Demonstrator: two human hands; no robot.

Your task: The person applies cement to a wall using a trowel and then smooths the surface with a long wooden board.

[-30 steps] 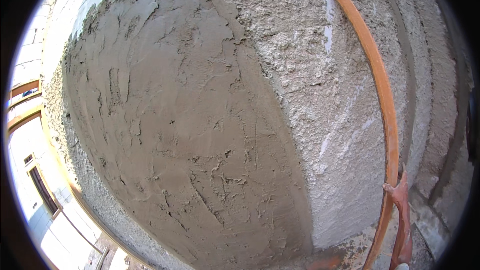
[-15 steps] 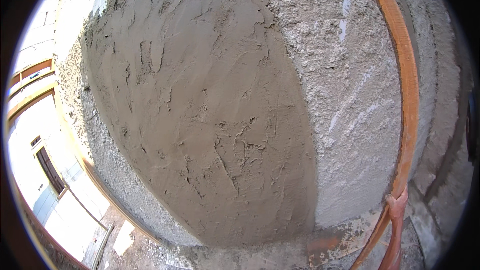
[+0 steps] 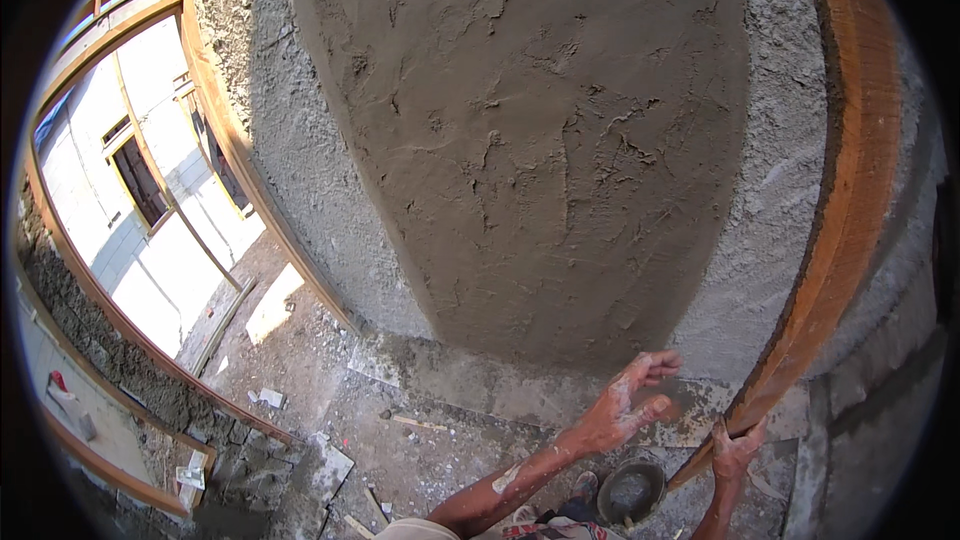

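A long wooden board [image 3: 850, 180] with a mortar-caked edge slants down in front of the wall at the right. My right hand [image 3: 735, 448] grips it near its lower end, fingers wrapped round the edge. My left hand [image 3: 640, 402] reaches out to the left of the board, not touching it, with fingers apart and nothing in them. Both hands are dusted with mortar. Behind them a broad patch of wet grey-brown mortar [image 3: 560, 160], rough with ridges and pits, covers the middle of the wall.
A round bucket [image 3: 632, 492] with grey contents stands on the floor below my hands. Rough, dry wall [image 3: 785, 110] borders the mortar. At the left is an opening with a wooden frame [image 3: 225, 130]. Rubble and scraps litter the concrete floor [image 3: 400, 465].
My view has tilted down, so the wall sits higher and more floor shows. My left hand has come into view. My right hand still holds the board.
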